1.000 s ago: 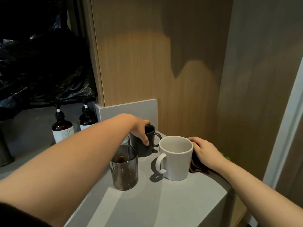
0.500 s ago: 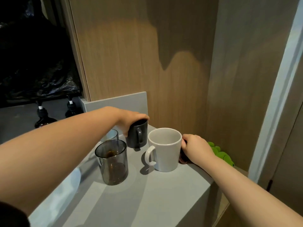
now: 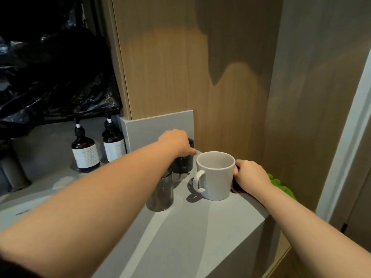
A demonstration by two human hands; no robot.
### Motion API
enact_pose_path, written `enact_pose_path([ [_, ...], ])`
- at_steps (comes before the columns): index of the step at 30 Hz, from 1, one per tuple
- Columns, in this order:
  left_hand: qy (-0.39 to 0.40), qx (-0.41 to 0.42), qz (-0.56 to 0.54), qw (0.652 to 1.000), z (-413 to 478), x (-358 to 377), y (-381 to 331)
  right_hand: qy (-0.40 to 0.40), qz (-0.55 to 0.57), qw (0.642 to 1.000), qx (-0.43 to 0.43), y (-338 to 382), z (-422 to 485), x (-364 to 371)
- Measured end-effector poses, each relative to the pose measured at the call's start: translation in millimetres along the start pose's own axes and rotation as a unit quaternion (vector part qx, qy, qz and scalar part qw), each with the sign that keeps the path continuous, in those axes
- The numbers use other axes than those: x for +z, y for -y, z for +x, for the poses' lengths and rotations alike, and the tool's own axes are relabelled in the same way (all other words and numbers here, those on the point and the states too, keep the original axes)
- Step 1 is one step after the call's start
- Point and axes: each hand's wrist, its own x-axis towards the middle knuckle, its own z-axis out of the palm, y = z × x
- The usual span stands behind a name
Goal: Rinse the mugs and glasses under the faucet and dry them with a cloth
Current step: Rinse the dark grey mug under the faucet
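A dark grey mug (image 3: pixel 185 164) stands at the back of the grey counter (image 3: pixel 192 233), and my left hand (image 3: pixel 176 142) grips it over the rim from above. In front of it stands a smoky glass (image 3: pixel 160 192), partly hidden by my left forearm. A white mug (image 3: pixel 215 176) sits to the right, handle facing me. My right hand (image 3: pixel 250 175) is closed on a dark brown cloth (image 3: pixel 234 188) just behind the white mug's right side; most of the cloth is hidden.
Two brown pump bottles (image 3: pixel 85 151) stand at the left against a grey backsplash panel (image 3: pixel 156 129). A pale sink basin (image 3: pixel 22 209) lies at the lower left. A green object (image 3: pixel 281 186) sits beyond the counter's right edge. Wooden walls close in behind and to the right.
My left hand has closed further over the dark mug's rim, and the mug now stands on the counter. The right hand stays on the cloth. The view has swung left.
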Motion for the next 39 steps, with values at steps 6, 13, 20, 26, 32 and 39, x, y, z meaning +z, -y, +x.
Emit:
enact_pose_path([
  [6,0.001,-0.05,0.006,0.999,3,15,-14,0.001,0.007,1.0,-0.007,-1,-1,0],
  [13,-0.022,-0.075,-0.093,0.993,7,20,-13,0.001,0.01,1.0,-0.016,-2,-1,0],
  [20,0.032,-0.243,-0.404,0.881,13,16,-17,-0.004,0.018,1.0,-0.02,-5,1,3],
  [26,-0.015,-0.256,-0.556,0.79,17,33,-31,0.005,0.024,0.999,-0.03,-8,0,1],
  [32,-0.051,-0.294,-0.575,0.762,11,45,-30,0.001,0.022,0.999,-0.035,-8,-2,0],
  [39,-0.044,-0.312,-0.569,0.759,10,54,-34,-0.006,0.034,0.999,-0.034,-7,-4,-1],
])
